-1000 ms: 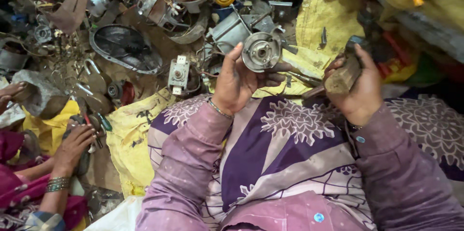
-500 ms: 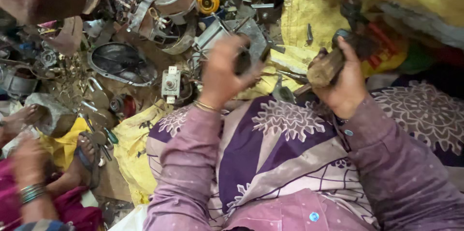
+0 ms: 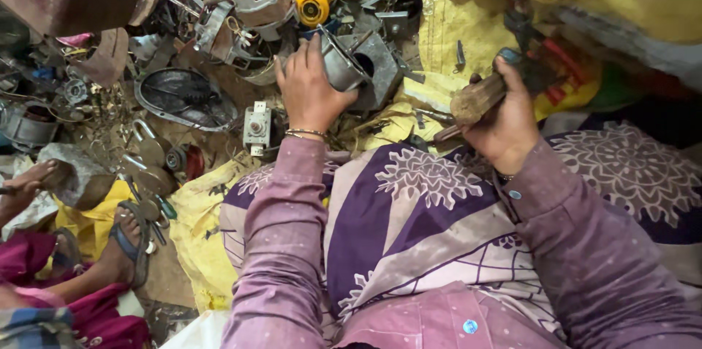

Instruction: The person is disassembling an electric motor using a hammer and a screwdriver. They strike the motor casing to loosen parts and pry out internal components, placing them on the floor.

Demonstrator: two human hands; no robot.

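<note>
The left hand (image 3: 311, 89) has lowered the grey metal motor part (image 3: 344, 67) onto the scrap pile and grips it there, while the right hand (image 3: 504, 119) keeps holding the wooden-handled hammer (image 3: 475, 100).

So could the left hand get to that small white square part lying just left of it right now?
Probably yes, but not freely: the left hand is gripping a grey metal housing. The white part lies close beside the wrist on open ground with nothing over it, so the hand would likely have to release the housing first.
</note>
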